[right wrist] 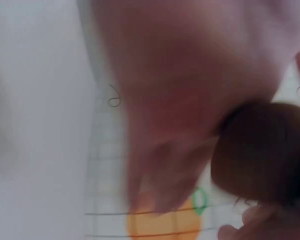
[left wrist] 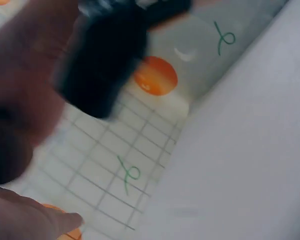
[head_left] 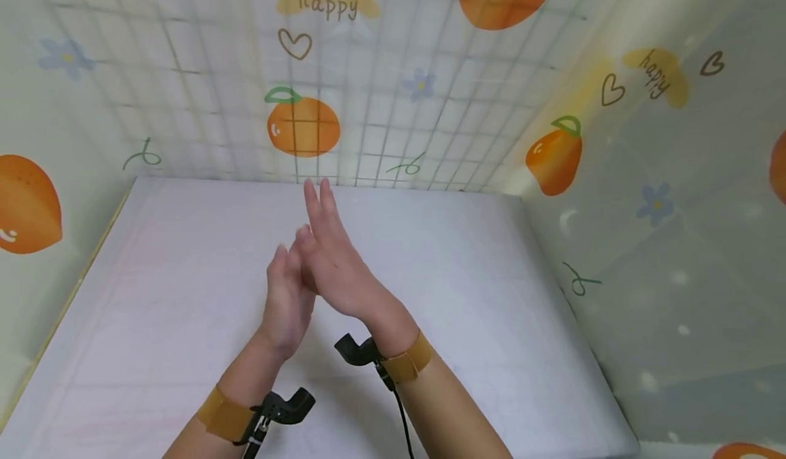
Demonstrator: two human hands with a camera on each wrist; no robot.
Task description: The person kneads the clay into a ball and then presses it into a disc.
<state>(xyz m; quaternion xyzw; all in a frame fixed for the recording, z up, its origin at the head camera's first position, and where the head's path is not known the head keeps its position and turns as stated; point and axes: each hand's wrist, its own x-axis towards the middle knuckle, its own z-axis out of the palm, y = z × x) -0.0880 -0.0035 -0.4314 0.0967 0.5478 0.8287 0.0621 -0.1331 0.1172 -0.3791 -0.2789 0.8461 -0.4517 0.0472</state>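
Note:
In the head view my left hand [head_left: 288, 305] and right hand [head_left: 338, 268] meet above the white surface, near its middle. The right hand leans to the left, with two straight fingers [head_left: 319, 206] pointing away from me. Beside it the left hand stands upright, its thumb [head_left: 279, 258] raised; most of its other fingers are hidden behind the right hand. Their inner sides touch, and no object shows between them. Both wrist views show blurred hands close up, partly covered by dark camera housings.
A white padded-looking surface [head_left: 479, 322] lies beneath the hands. Translucent curtains [head_left: 645, 254] printed with oranges surround it at the sides and back. A wire grid [head_left: 381, 125] shows behind the back curtain. Each wrist wears a tan band [head_left: 408, 360] with a small black camera [head_left: 356, 350]; a cable hangs from it.

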